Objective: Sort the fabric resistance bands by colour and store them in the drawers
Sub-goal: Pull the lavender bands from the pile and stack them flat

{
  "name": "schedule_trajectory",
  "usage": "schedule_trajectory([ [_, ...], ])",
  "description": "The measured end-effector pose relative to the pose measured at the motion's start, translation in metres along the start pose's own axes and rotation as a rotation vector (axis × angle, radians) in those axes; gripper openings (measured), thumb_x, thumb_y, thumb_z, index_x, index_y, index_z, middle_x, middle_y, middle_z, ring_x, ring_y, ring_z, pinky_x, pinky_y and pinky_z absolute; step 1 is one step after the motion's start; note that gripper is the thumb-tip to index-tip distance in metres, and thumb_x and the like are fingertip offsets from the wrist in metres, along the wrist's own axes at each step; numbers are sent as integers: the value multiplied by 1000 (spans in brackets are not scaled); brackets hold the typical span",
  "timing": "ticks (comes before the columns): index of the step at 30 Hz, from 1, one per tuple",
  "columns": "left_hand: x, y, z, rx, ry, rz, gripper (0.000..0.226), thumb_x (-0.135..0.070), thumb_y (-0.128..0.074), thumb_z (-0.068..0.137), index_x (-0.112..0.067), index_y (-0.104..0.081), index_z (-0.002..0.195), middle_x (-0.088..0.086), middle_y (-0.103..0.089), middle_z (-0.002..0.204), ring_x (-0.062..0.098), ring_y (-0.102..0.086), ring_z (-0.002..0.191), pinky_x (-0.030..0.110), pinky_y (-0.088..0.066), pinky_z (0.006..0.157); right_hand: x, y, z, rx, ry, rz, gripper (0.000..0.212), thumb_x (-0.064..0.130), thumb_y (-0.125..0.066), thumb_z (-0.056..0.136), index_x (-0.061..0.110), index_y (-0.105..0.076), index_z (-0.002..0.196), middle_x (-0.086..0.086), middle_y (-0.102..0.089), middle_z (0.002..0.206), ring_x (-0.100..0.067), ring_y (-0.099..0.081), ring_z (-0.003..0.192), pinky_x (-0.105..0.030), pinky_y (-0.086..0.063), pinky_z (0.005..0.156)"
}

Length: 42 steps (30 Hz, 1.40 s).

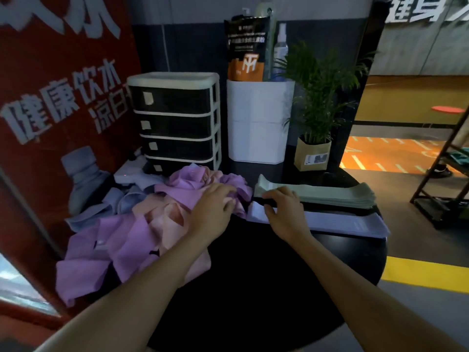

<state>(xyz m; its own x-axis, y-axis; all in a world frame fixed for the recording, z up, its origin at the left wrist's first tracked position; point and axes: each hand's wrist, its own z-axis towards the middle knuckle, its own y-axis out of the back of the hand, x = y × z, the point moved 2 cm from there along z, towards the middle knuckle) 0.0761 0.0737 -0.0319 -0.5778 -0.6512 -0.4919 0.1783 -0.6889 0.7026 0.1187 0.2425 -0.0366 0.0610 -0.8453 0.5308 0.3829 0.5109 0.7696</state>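
A loose heap of fabric bands lies at the left of the round black table (pixel 253 288): purple bands (pixel 121 247), peach bands (pixel 162 212) and grey-blue bands (pixel 114 201). My left hand (pixel 213 209) rests on a purple band at the heap's right edge, fingers closing on it. To the right lie a flat stack of green bands (pixel 337 194) and a flat stack of pale grey-blue bands (pixel 350 222). My right hand (pixel 284 212) presses on the left end of the pale stack, fingers spread. A small drawer unit (pixel 177 123) with all drawers shut stands behind the heap.
A white bin (pixel 258 123) holding a pouch and a spray bottle stands right of the drawers. A potted plant (pixel 314 138) sits beside it. A red banner (pixel 55 97) and a water bottle (pixel 81 174) are at the left. A dark rack (pixel 446 179) stands right of the table.
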Motion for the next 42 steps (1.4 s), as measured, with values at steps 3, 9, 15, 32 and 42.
schedule_trajectory([
  [3,17,39,6,-67,52,19,24,-9,-56,87,-10,-64,109,7,-58,118,22,-52,111,26,-37,91,41,-17,20,-7,107,77,20,8,-56,87,9,-69,102,-14,-59,105,-33,-52,100,-41,-42,93],
  [9,74,104,9,-204,226,65,21,-10,-58,86,-10,-65,106,7,-60,110,21,-56,102,20,-36,82,115,-51,58,46,248,111,25,3,-52,84,10,-69,102,-10,-61,105,-25,-54,100,-25,-38,86],
  [15,139,142,6,-215,348,91,27,-11,-57,89,-7,-60,116,11,-55,118,25,-52,110,23,-36,83,168,-90,91,112,336,140,27,4,-55,83,6,-66,108,-14,-59,110,-26,-57,101,-27,-42,88],
  [32,219,114,7,34,449,50,35,-29,-56,89,-16,-54,122,8,-57,122,25,-54,111,25,-39,83,195,-170,137,369,233,-21,25,8,-51,87,10,-63,110,-15,-66,107,-29,-61,98,-29,-43,73],
  [42,159,147,38,-198,302,-237,47,-29,-63,87,-14,-48,129,-2,-49,130,9,-48,113,23,-38,92,209,-81,152,42,174,582,17,0,-51,91,-3,-64,102,-11,-59,82,-15,-50,72,-17,-38,61],
])
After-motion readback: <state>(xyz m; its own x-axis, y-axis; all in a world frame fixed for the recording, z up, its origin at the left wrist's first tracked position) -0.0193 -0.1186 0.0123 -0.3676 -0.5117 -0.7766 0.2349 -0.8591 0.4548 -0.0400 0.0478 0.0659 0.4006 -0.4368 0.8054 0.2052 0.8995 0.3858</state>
